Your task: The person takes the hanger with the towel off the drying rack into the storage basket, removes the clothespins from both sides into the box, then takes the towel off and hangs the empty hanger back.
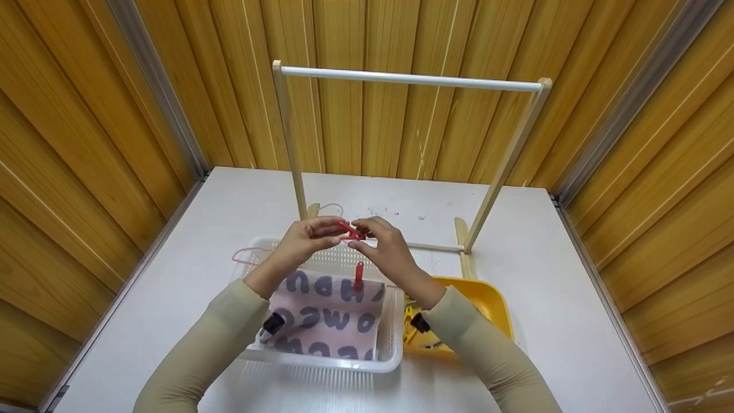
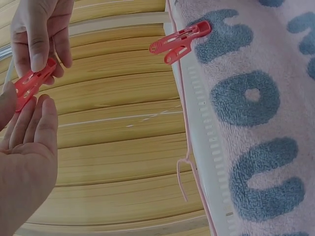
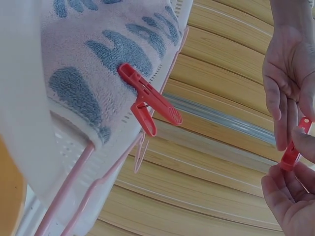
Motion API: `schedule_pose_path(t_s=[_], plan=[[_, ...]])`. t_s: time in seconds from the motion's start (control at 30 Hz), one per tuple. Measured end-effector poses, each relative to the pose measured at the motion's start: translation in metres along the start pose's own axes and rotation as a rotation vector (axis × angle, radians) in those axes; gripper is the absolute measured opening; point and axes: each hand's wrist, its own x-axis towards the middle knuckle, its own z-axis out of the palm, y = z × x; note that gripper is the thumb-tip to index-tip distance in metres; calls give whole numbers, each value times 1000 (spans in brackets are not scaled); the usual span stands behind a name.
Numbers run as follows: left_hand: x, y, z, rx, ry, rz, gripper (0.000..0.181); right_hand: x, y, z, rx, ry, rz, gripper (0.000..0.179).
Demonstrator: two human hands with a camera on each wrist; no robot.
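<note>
Two hands meet over a white basket (image 1: 327,362), working on one red clothespin (image 1: 352,233) held up in the air between them. From where I'm standing, the left hand (image 1: 312,238) pinches it from one end, thumb below and fingers above, while the right hand (image 1: 383,244) has the opposite end between thumb and bent fingers; both are closed down to the clip's thickness. Just below, a second red clothespin (image 1: 359,276) is clamped near the far edge of a pink towel (image 1: 321,330) with big grey-blue letters, which lies in the basket. A thin pink hanger (image 2: 184,98) runs along that edge. To the right, partly behind the forearm, sits a yellow tray (image 1: 503,307) with yellow clips (image 1: 409,322) in it. Behind the basket, a wooden rack (image 1: 510,155) with a white top rod (image 1: 413,78) stands on the white worktop (image 1: 573,321).
</note>
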Motion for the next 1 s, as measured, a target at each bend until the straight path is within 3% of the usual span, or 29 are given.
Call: schedule_pose_path(t_s=[0.4, 0.73, 1.0], plan=[[1, 0, 7, 0, 9, 2, 45, -2, 1, 1, -17, 19, -17, 28], [0, 2, 6, 18, -13, -2, 56, -3, 2, -1, -17, 3, -2, 28], [-3, 0, 1, 99, 11, -13, 49, -10, 5, -14, -25, 10, -1, 26]])
